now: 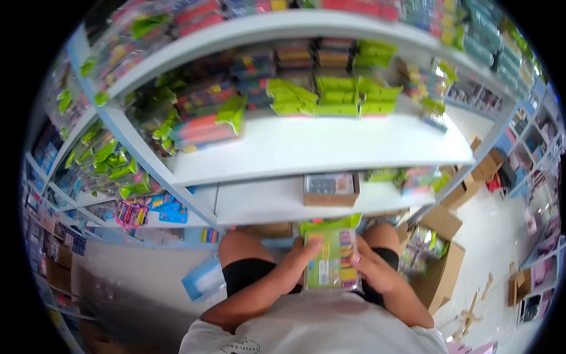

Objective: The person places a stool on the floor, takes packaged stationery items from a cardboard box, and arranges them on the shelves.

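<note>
Between my two hands, in front of my lap, is a clear plastic packet with a green printed card, a white barcode label and a bright green top flap. Colourful pieces show inside it, too small and blurred to name. My left hand grips its left side, thumb lying across the front. On the other side, my right hand is closed around the right edge, with its thumb on the front. The fingers behind the packet are hidden.
A white shelf ahead bears rows of green-topped packets. Below it sits a small brown box. An open cardboard box with packets stands on the floor to my right, and a blue-and-white box lies at left.
</note>
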A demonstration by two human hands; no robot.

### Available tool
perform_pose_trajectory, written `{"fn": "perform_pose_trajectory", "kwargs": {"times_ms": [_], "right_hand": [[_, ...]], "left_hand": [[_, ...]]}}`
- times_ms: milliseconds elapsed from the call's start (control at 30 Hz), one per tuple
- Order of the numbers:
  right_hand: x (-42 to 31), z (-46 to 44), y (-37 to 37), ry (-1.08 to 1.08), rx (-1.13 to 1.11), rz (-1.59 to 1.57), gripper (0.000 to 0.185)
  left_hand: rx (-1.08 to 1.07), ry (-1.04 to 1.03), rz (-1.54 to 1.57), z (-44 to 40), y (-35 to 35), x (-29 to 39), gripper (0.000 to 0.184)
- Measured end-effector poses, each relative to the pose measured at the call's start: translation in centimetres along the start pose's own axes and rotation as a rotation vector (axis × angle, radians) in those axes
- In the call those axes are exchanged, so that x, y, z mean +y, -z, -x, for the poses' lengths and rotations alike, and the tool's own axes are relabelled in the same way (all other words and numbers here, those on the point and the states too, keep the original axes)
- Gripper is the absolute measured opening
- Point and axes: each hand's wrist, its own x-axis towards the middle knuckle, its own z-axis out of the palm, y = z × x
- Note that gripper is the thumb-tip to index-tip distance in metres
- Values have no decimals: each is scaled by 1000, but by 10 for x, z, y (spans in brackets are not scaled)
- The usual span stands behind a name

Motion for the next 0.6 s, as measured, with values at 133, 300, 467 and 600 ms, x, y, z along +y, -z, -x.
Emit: {"fn": "perform_pose_trajectory", "kwargs": {"times_ms": [133, 300, 467, 600], "right_hand": [[-2, -11, -16, 102, -55, -35, 76], [-16, -1, -33, 152, -97, -51, 88], [-50, 27, -54, 108, 3, 144, 103], [-41, 13, -58, 231, 46, 109, 87]], "left_hand": [[27, -30, -111, 23, 6, 11, 63], [158, -70, -191, 36, -2, 27, 70], [193, -301, -79, 42, -30, 50, 70], [281, -485, -107, 32, -51, 42, 67]]}}
